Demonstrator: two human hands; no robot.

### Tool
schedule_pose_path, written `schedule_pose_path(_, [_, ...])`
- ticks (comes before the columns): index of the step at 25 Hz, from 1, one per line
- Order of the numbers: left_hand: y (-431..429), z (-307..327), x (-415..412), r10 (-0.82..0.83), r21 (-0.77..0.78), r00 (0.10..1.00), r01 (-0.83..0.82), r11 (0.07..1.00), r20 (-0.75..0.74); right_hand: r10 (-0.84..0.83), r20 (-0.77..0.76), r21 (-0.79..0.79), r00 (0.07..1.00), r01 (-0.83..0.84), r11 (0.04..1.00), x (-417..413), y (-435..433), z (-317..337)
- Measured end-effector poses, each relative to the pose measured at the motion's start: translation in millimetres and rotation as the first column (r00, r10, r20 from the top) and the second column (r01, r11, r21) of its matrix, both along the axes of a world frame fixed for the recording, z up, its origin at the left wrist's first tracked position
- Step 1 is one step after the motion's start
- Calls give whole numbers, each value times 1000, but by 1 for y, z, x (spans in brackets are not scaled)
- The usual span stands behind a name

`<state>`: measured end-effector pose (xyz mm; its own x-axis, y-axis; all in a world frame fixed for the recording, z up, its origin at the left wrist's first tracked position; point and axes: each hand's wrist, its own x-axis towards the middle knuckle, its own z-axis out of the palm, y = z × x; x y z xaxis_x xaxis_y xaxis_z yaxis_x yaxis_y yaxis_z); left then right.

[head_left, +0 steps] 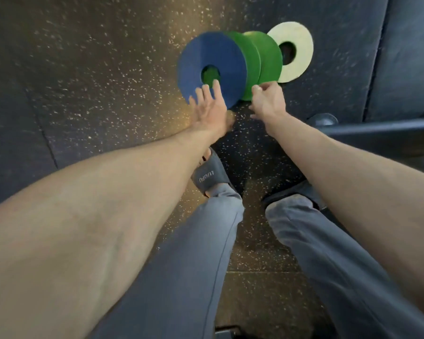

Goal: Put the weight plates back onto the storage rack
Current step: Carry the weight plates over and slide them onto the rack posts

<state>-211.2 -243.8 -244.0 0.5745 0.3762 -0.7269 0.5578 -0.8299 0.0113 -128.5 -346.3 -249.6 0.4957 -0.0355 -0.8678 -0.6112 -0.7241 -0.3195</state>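
I look straight down at a speckled floor (pixel 83 94), and the four plates sit up at about 12 to 1 o'clock of the view, leaning on each other in a row. Leftmost is the blue plate (pixel 206 52), tipped up with its face toward me; my left hand (pixel 209 111) lies against its lower face at 6 o'clock of the hole, fingers (pixel 216 88) spread and straight, gripping nothing. Behind it lean the near green plate (pixel 245 59) and the far green plate (pixel 269 57), edges touching. My right hand (pixel 269 101) sits at the 6 o'clock rim of the green pair, fingers curled in a loose pinch; whether it holds that rim I cannot tell. Furthest right, at 2 o'clock of the stack, the white plate (pixel 301 45) lies nearly flat.

No rack shows here, only a dark bar (pixel 377 129) at 3 o'clock, so I judge this as the pick-up. I would hook the left fingers through the blue hole, thumb on the rim, while the right hand steadies the greens so they do not topple. My slipper (pixel 206 177) is right below at 6 o'clock, so I would lift up and away from my toes
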Motion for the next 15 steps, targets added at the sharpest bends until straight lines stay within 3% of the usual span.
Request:
schedule_pose_path(6, [-11, -56, 14, -101, 197, 991, 83, 977, 83, -115, 88, -16, 989, 117, 993, 18, 12, -52])
schedule_pose_path(10, [-6, -66, 7, -208, 330, 960, 138, 934, 188, -210, 51, 11, 976, 210, 978, 23, 29, -61])
schedule_pose_path(15, [9, -47, 7, -100, 138, 967, 69, 988, 234, -268, 55, 30, 962, 267, 963, 12, 29, -56])
